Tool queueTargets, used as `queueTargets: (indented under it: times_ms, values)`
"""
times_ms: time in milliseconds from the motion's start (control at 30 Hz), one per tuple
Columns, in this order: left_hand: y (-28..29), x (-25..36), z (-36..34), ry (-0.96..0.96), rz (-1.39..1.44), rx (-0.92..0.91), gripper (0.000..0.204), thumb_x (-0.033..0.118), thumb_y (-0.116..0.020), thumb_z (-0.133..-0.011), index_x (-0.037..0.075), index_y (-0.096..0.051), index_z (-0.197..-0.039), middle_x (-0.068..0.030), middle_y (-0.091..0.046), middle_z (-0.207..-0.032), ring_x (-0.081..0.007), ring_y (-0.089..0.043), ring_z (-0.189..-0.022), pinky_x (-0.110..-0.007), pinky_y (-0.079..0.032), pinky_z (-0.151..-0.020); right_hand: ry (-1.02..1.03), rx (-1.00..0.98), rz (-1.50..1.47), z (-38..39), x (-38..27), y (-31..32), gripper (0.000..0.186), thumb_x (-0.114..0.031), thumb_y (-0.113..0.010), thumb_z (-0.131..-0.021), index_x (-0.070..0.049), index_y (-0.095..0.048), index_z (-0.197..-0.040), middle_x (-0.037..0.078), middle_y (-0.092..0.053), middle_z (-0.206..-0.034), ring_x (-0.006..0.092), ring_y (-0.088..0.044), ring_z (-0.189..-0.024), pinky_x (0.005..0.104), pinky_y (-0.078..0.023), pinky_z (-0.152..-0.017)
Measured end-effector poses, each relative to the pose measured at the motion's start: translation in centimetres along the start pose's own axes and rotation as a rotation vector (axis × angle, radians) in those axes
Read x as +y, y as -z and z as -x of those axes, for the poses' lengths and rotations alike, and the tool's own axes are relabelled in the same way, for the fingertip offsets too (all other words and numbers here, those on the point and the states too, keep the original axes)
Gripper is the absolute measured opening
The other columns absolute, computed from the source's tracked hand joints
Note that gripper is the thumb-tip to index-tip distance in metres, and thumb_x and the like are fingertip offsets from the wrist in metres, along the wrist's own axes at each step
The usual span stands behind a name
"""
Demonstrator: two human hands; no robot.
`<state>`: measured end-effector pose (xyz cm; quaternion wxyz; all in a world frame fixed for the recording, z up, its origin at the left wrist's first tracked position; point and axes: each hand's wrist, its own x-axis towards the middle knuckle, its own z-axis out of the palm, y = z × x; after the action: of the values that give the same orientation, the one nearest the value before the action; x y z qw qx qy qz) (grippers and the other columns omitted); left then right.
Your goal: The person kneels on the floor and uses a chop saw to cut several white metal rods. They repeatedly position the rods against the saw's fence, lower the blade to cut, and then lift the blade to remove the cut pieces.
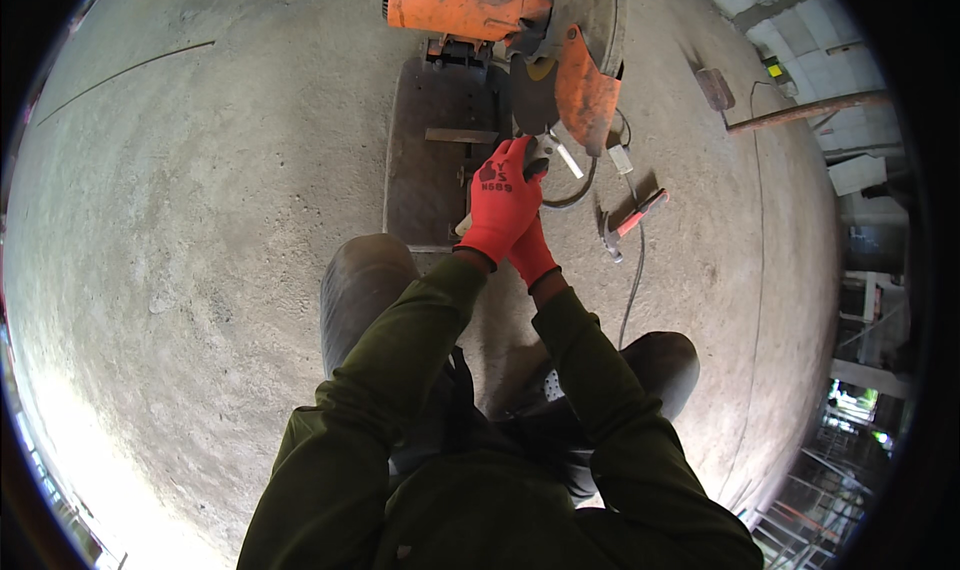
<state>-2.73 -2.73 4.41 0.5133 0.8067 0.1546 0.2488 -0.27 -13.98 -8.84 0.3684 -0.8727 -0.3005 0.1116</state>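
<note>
My left hand [497, 205], in a red glove with a dark print on its back, lies over my right hand [534, 250], also red-gloved. The left fingers curl inward beside the dark disc [535, 95] of an orange cut-off saw [455, 5]; what they grip is hidden. My right fingers are covered by the left hand. Just past the fingertips, a pale metal bar [566, 158] slants down to the right. The saw's dark base plate [425, 185] lies to the left of my hands. Its orange guard [585, 90] hangs to the right of the disc.
A claw hammer [633, 222] with a red handle lies on the concrete floor at right, beside a dark cable [637, 280]. Farther right lies a long wooden handle [810, 110] near a block wall [800, 30]. A thin rod [130, 72] lies at far left.
</note>
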Motion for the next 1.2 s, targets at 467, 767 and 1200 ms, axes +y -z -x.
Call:
queueTargets:
  times_ms: [467,767,1200]
  values:
    - [-0.1,0.1,0.2,-0.021,-0.007,0.006,0.049,0.007,-0.072,-0.08,0.007,-0.062,-0.127,-0.0156,-0.066,-0.119,-0.0388,-0.065,-0.109,-0.045,-0.054,-0.091,-0.01,0.029,-0.107,0.3,0.8,-0.7,0.052,-0.019,-0.062,-0.102,-0.006,-0.043,-0.149,0.01,-0.055,-0.143,0.021,-0.055,-0.13,0.0387,-0.049,-0.104]
    - [1.6,0.9,0.3,0.08,-0.015,-0.041,0.045,0.017,-0.077,-0.083,0.005,-0.066,-0.125,-0.0157,-0.068,-0.123,-0.0363,-0.065,-0.114,-0.043,-0.052,-0.097,-0.135,-0.094,-0.471,0.4,-1.9,0.6,0.049,-0.021,-0.058,-0.104,-0.008,-0.043,-0.149,0.008,-0.056,-0.14,0.0183,-0.057,-0.126,0.0356,-0.051,-0.101]
    - [4.7,0.8,-1.3,0.177,0.066,-0.403,0.036,0.033,-0.078,-0.081,0.006,-0.075,-0.105,-0.0179,-0.074,-0.099,-0.0384,-0.069,-0.099,-0.045,-0.054,-0.089,-0.133,-0.205,-0.701,2.3,-4.4,2.5,0.042,-0.016,-0.061,-0.099,-0.003,-0.052,-0.138,0.007,-0.065,-0.121,0.0165,-0.065,-0.104,0.0312,-0.055,-0.083]
